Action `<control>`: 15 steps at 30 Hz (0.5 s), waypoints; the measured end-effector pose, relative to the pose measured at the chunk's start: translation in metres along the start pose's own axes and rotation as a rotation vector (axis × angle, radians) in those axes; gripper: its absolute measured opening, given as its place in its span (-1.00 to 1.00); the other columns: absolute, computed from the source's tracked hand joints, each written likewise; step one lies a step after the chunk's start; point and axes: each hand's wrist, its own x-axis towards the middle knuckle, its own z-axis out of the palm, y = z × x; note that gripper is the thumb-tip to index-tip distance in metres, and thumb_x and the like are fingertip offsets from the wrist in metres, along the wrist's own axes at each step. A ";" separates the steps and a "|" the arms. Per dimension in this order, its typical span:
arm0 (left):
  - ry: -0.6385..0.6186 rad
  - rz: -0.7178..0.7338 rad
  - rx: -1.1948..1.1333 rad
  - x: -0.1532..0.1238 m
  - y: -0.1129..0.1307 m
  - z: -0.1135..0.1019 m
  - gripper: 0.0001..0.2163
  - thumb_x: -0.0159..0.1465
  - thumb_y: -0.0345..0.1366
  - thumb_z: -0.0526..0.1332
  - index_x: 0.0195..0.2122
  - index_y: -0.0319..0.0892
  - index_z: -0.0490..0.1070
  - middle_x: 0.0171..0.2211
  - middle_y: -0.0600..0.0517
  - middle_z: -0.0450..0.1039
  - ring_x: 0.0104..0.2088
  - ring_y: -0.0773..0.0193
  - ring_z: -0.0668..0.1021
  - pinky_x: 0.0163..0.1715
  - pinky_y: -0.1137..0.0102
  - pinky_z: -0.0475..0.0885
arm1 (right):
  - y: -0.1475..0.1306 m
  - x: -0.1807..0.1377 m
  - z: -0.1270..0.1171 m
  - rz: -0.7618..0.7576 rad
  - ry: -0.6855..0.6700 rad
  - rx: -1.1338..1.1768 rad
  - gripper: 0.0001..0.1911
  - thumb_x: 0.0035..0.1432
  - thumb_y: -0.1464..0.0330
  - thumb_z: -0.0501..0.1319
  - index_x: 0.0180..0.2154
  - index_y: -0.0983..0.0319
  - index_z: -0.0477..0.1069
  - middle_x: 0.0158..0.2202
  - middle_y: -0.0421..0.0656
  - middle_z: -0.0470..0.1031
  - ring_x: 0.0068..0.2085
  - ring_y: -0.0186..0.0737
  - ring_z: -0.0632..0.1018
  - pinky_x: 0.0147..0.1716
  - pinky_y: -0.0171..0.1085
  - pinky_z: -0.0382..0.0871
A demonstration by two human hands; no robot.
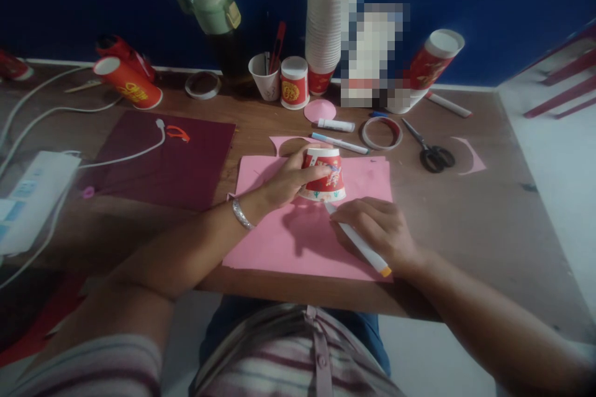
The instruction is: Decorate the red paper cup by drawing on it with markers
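Note:
A red and white paper cup with a printed pattern is turned rim-down over pink paper. My left hand is wrapped round its left side, thumb across the front. In my right hand is a white marker with an orange end toward me. The marker's far tip is close to the cup's lower rim; I cannot tell whether they touch. The fingers of the right hand are curled over the barrel. Behind the cup lie a blue-white marker and a pink offcut.
Scissors and a tape roll lie to the right. At the back stand a tall paper cup stack, an upturned cup and a bottle. To the left are maroon paper, cables and a power strip.

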 end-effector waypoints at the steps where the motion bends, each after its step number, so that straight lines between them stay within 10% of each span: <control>1: -0.009 0.000 -0.003 0.000 0.000 0.000 -0.53 0.27 -0.11 0.50 0.17 -0.01 0.48 0.07 -0.05 0.61 0.07 0.01 0.68 0.11 0.04 0.59 | -0.001 0.000 0.000 0.003 0.008 0.000 -0.82 0.41 0.57 0.26 -0.08 0.19 0.44 -0.34 -0.21 0.65 -0.40 -0.30 0.63 -0.40 -0.30 0.52; 15: -0.013 -0.013 -0.006 0.000 0.002 0.000 -0.52 0.27 -0.12 0.49 0.17 -0.03 0.47 0.08 -0.09 0.62 0.07 -0.01 0.67 0.09 0.03 0.61 | 0.000 -0.001 0.000 0.044 0.090 -0.030 -0.76 0.30 0.61 0.32 -0.12 0.18 0.44 -0.38 -0.23 0.62 -0.47 -0.31 0.58 -0.45 -0.30 0.50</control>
